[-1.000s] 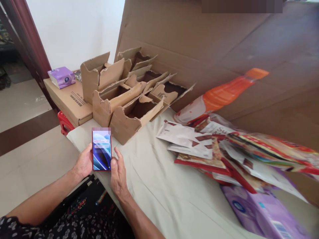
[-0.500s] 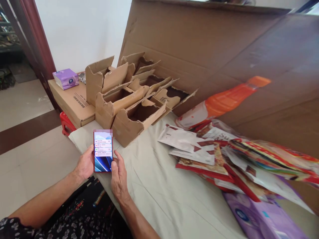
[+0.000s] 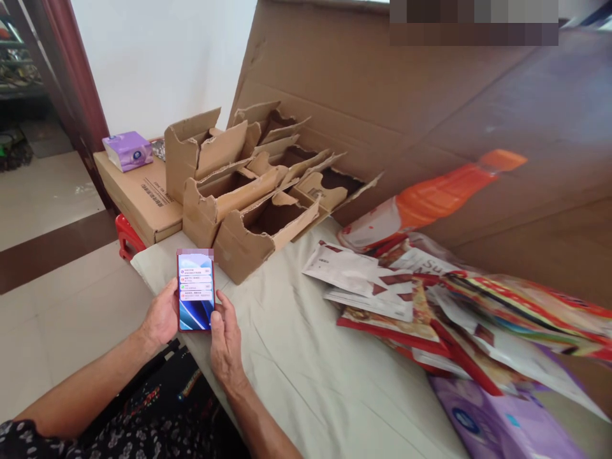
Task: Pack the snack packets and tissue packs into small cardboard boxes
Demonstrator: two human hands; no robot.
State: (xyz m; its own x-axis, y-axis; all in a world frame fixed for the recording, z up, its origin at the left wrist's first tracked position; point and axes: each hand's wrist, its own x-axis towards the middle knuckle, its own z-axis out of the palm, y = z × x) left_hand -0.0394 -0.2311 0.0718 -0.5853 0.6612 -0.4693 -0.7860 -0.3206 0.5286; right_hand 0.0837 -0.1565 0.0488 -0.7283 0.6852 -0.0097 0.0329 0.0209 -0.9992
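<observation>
A smartphone (image 3: 196, 312) with a red edge is held upright between my two hands, near the corner of the cloth-covered table (image 3: 296, 357). Its screen is lit and shows several notification bars over a blue wallpaper. My left hand (image 3: 162, 313) grips the phone's left side, its fingers mostly hidden behind it. On the opposite side my right hand (image 3: 226, 335) holds the lower right edge, thumb in front and fingers curled behind. Just beyond the phone stand several open cardboard boxes (image 3: 239, 255) with cut, ragged rims.
A purple tissue pack (image 3: 128, 152) lies on a flat closed carton (image 3: 153, 197) over a red stool (image 3: 128, 237). To the right are an orange drink bottle (image 3: 430, 199), piled food packets (image 3: 354, 274) and another tissue pack (image 3: 497, 421). A tall cardboard panel (image 3: 358, 83) stands behind.
The phone and both hands have shifted very slightly left in view. Both hands keep hold of the phone, whose screen still shows the notifications. The surrounding objects look unmoved.
</observation>
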